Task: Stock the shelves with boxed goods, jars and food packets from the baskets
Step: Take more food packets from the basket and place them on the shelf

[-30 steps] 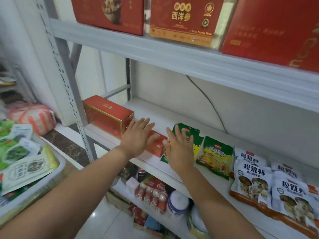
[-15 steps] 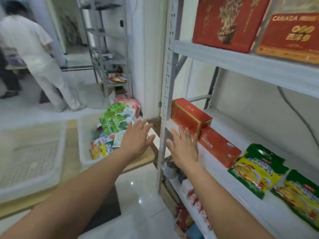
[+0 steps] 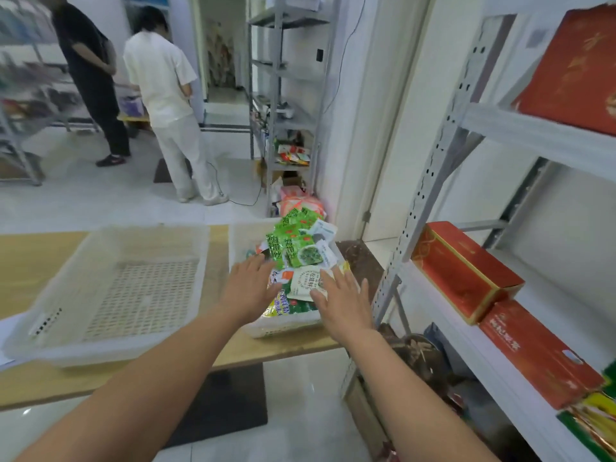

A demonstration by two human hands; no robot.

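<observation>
A white basket (image 3: 243,238) on the wooden table holds a heap of green and white food packets (image 3: 298,251). My left hand (image 3: 248,288) and my right hand (image 3: 343,305) hover over its near end, fingers spread and holding nothing. A whitish packet (image 3: 305,283) lies between the two hands. On the white shelf (image 3: 473,348) at the right stand a red and gold box (image 3: 463,268) and a flatter red box (image 3: 536,355). Green and yellow packets (image 3: 596,425) lie further along the shelf.
An empty white basket (image 3: 133,288) sits on the table (image 3: 30,258) to the left. The grey perforated shelf upright (image 3: 430,181) stands just right of my right hand. Two people (image 3: 160,81) stand at the back by another rack (image 3: 286,95). A large red box (image 3: 573,71) sits on the upper shelf.
My view has swung left, away from the shelf and to the table. Both hands left the red boxes and now reach over the basket of packets, still open.
</observation>
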